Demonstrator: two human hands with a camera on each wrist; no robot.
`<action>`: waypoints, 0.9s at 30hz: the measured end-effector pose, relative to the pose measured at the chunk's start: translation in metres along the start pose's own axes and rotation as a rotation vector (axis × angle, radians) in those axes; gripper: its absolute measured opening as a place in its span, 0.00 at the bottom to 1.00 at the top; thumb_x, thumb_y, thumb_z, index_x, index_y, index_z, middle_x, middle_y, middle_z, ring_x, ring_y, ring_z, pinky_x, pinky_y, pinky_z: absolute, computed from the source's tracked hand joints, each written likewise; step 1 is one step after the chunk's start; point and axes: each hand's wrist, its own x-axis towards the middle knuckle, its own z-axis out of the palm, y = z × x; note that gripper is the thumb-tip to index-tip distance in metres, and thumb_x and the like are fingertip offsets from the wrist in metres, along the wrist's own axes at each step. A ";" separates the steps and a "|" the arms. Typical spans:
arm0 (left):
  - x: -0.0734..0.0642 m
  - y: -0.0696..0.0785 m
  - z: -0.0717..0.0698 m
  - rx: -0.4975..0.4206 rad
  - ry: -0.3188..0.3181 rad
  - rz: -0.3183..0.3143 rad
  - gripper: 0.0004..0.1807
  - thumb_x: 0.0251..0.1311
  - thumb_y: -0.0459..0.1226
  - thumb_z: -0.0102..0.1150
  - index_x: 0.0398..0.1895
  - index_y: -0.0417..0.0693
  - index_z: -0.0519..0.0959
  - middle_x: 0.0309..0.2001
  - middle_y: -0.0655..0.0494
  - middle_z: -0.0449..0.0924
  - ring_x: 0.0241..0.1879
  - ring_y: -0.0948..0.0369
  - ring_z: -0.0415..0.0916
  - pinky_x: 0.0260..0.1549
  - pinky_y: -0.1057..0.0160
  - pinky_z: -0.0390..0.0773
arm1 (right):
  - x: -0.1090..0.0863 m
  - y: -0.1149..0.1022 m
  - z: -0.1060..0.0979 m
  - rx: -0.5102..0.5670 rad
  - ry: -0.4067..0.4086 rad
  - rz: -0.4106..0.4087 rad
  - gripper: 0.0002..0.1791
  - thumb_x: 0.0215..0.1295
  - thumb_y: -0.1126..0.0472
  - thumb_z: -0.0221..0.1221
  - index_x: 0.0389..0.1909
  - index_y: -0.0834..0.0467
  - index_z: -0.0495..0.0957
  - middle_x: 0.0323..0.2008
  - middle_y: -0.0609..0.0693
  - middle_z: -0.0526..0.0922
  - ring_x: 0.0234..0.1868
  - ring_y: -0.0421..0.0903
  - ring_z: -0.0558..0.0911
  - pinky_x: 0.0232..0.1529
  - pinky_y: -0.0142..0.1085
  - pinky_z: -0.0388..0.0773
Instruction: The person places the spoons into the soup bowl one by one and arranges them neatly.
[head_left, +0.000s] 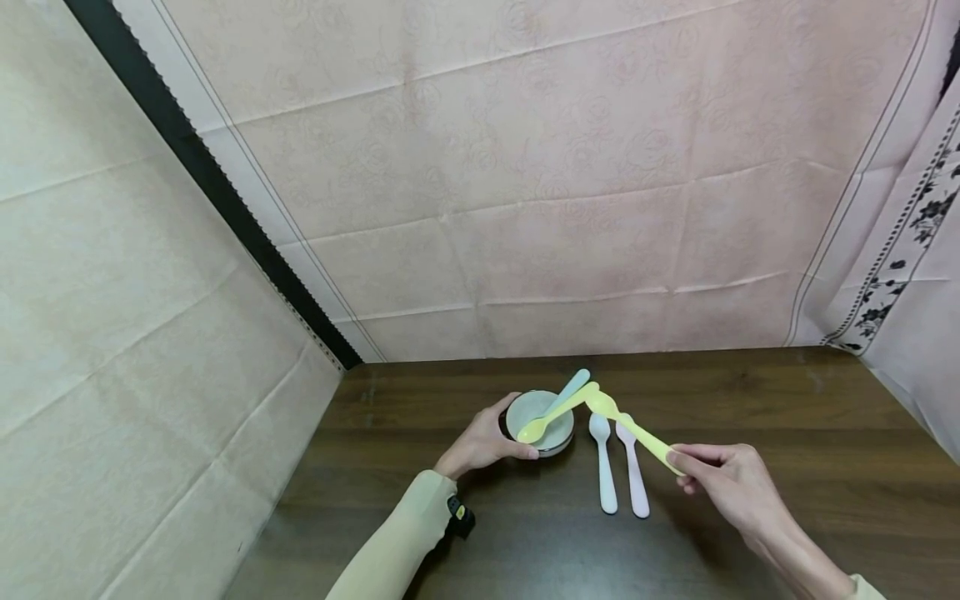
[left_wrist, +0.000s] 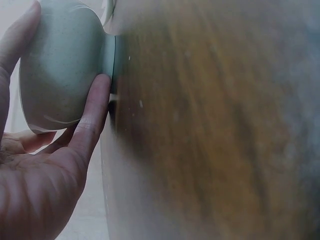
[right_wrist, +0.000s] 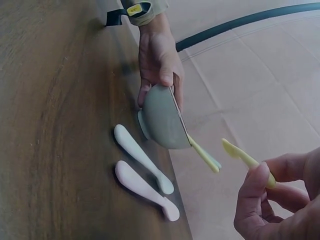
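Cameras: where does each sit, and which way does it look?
Head: worn there, facing forward and down at the bowl; left hand and right hand show.
Left wrist: worn there, facing the bowl's outside; only the left hand shows.
Right wrist: worn there, facing across toward the bowl; both hands show.
Head and right wrist share the pink spoon.

Seen from the head, a bowl [head_left: 528, 405] stands on the worktop [head_left: 825, 433], the left hand [head_left: 486, 439] against its side between eight and nine o'clock; in it rest a spoon [head_left: 564, 406] and a second utensil [head_left: 576, 382], handles out over the two-o'clock rim; at four o'clock from the bowl lie two loose spoons [head_left: 604, 471] side by side, heads toward twelve; beyond them, between three and four, the right hand [head_left: 723, 482] holds another spoon [head_left: 647, 440], head toward ten; a cloth [head_left: 562, 208] hangs behind at twelve.
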 end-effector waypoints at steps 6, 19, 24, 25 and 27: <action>-0.001 0.001 -0.001 -0.002 0.000 0.004 0.63 0.51 0.47 0.88 0.88 0.48 0.59 0.80 0.48 0.71 0.77 0.49 0.70 0.77 0.38 0.68 | 0.003 -0.004 0.000 0.012 -0.029 -0.013 0.23 0.77 0.53 0.67 0.61 0.67 0.87 0.24 0.40 0.88 0.29 0.35 0.84 0.45 0.27 0.71; 0.000 0.001 -0.001 -0.010 -0.001 -0.014 0.63 0.52 0.48 0.88 0.88 0.51 0.59 0.80 0.49 0.71 0.76 0.49 0.70 0.77 0.38 0.68 | 0.012 -0.013 0.004 0.047 -0.088 -0.028 0.23 0.76 0.56 0.68 0.61 0.70 0.86 0.25 0.42 0.89 0.28 0.37 0.85 0.45 0.29 0.74; 0.000 0.001 0.000 -0.002 -0.004 0.004 0.62 0.52 0.47 0.88 0.87 0.50 0.61 0.78 0.50 0.73 0.74 0.50 0.72 0.75 0.39 0.70 | 0.017 -0.014 0.005 0.063 -0.123 -0.052 0.21 0.76 0.60 0.67 0.59 0.73 0.85 0.26 0.42 0.89 0.27 0.36 0.83 0.39 0.30 0.78; 0.000 0.001 0.000 -0.001 -0.004 0.009 0.61 0.52 0.47 0.88 0.87 0.50 0.61 0.78 0.50 0.74 0.73 0.50 0.72 0.75 0.39 0.70 | 0.018 -0.014 0.006 0.065 -0.131 -0.062 0.21 0.76 0.60 0.66 0.59 0.73 0.85 0.26 0.43 0.88 0.27 0.36 0.83 0.38 0.30 0.79; 0.000 0.001 0.000 0.000 -0.004 0.018 0.60 0.52 0.47 0.88 0.87 0.50 0.62 0.77 0.51 0.75 0.72 0.51 0.73 0.75 0.39 0.70 | 0.019 -0.014 0.006 0.076 -0.147 -0.075 0.21 0.76 0.61 0.66 0.59 0.74 0.85 0.26 0.42 0.88 0.27 0.36 0.82 0.37 0.30 0.81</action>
